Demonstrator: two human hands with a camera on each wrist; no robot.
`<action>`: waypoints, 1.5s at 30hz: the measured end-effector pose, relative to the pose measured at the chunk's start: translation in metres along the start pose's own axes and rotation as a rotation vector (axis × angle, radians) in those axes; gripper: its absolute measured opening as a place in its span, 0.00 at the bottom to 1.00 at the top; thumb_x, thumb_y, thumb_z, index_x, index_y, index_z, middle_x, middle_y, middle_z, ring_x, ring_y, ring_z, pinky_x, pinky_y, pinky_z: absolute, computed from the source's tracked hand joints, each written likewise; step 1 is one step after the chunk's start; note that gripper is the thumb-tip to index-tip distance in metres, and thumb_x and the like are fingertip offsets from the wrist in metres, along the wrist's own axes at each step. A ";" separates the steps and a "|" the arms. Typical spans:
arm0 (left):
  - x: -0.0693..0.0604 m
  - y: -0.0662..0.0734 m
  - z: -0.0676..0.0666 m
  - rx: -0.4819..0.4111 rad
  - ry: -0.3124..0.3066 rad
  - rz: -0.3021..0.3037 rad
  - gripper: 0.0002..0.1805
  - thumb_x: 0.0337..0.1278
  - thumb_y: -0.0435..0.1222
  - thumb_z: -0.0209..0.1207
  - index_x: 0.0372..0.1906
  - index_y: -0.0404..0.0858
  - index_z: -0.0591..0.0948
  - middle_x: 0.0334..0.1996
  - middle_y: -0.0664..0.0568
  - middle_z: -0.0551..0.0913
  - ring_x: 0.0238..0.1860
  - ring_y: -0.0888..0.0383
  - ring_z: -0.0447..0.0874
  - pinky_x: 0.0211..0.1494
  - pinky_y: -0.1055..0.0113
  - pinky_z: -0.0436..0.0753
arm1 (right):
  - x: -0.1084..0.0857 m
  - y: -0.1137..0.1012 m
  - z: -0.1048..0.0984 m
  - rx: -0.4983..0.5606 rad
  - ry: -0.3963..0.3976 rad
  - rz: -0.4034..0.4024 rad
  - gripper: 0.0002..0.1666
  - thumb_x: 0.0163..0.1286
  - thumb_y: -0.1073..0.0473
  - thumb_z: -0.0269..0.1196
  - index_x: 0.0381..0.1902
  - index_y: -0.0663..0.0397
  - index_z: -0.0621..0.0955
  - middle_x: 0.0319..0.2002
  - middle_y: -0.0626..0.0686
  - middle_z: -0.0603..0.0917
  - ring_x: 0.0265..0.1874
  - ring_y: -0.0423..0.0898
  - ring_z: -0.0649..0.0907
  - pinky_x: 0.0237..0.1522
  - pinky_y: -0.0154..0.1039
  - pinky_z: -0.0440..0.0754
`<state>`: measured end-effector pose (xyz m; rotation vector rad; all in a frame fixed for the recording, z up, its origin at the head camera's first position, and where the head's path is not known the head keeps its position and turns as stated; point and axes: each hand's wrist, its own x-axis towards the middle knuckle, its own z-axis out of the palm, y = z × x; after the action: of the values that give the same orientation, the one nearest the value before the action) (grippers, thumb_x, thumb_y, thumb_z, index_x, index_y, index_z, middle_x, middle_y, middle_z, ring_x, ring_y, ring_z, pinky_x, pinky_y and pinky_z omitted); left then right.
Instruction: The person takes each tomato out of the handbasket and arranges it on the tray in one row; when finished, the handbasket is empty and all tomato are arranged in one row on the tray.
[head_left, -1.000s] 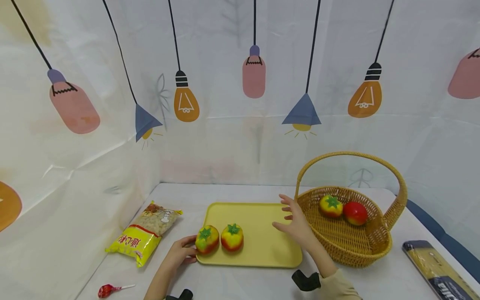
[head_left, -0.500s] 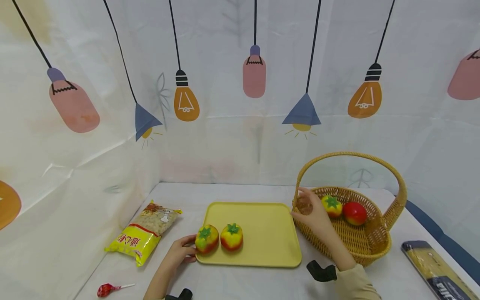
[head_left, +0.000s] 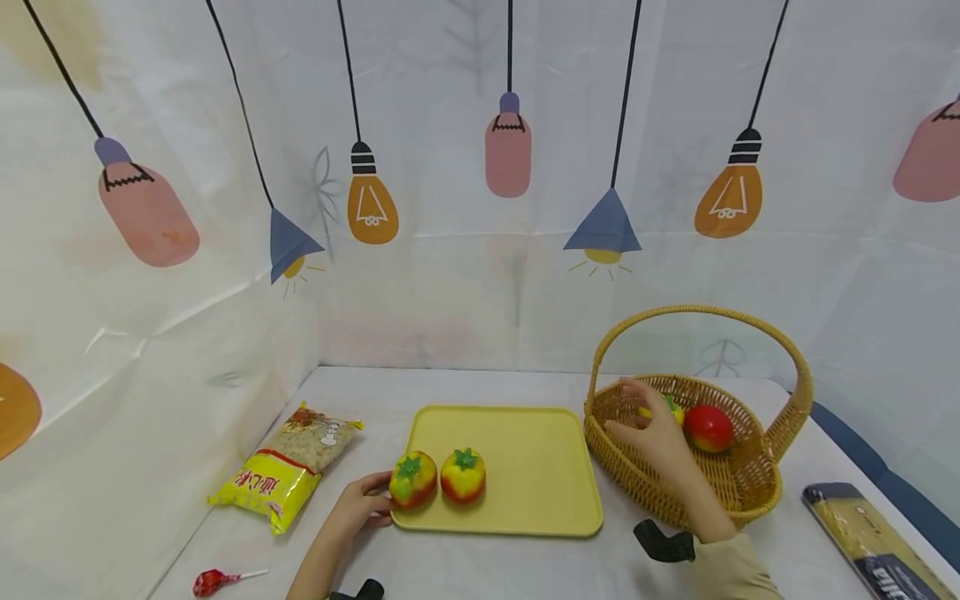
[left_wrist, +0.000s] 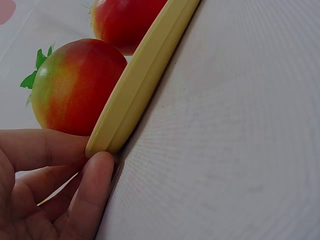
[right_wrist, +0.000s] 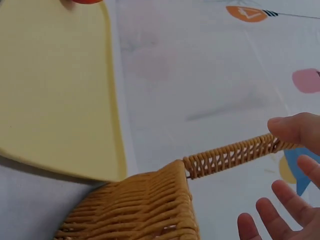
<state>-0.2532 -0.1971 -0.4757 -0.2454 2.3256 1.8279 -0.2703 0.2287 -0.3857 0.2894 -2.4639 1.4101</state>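
At the near left corner of a yellow tray (head_left: 540,475), my left hand (head_left: 354,510) pinches the rim; the left wrist view shows thumb and finger of the hand (left_wrist: 55,185) on the tray's edge (left_wrist: 135,85). Two yellow-red toy fruits with green tops, a left one (head_left: 412,480) and a right one (head_left: 462,476), rest on the tray. My right hand (head_left: 663,442), fingers spread and empty, is over the left part of a wicker basket (head_left: 637,479). It partly covers a yellow fruit (head_left: 675,410) beside a red one (head_left: 708,428).
A yellow snack bag (head_left: 292,467) lies left of the tray, with a red lollipop (head_left: 212,582) nearer the front. A brown and dark package (head_left: 873,537) is right of the basket. The basket's tall handle (head_left: 697,309) arches above it. Cloth with printed lamps hangs behind.
My right hand has moved rightward from above the tray's right side to over the basket, its fingers still spread. My left hand stays at the tray's corner.
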 end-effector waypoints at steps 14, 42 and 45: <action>0.001 -0.002 0.000 -0.008 0.004 -0.001 0.31 0.42 0.23 0.56 0.59 0.24 0.69 0.56 0.30 0.71 0.31 0.57 0.79 0.34 0.62 0.83 | 0.007 0.014 -0.025 -0.030 0.028 0.056 0.41 0.61 0.53 0.63 0.67 0.60 0.59 0.60 0.67 0.64 0.59 0.65 0.63 0.55 0.61 0.67; 0.003 -0.001 0.000 0.003 0.009 -0.012 0.31 0.43 0.23 0.56 0.59 0.25 0.69 0.57 0.30 0.70 0.31 0.56 0.78 0.34 0.61 0.84 | 0.030 0.030 -0.057 -0.009 0.055 0.076 0.43 0.63 0.56 0.61 0.69 0.63 0.54 0.63 0.71 0.59 0.60 0.69 0.60 0.53 0.65 0.64; 0.003 -0.002 -0.001 0.003 0.000 -0.010 0.31 0.43 0.23 0.56 0.59 0.24 0.68 0.57 0.30 0.70 0.31 0.56 0.78 0.34 0.62 0.84 | 0.032 0.031 -0.058 0.000 0.053 0.085 0.43 0.63 0.57 0.61 0.69 0.63 0.53 0.64 0.71 0.58 0.60 0.69 0.59 0.54 0.65 0.64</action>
<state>-0.2555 -0.1984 -0.4780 -0.2560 2.3229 1.8193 -0.3013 0.2929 -0.3719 0.1464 -2.4598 1.4320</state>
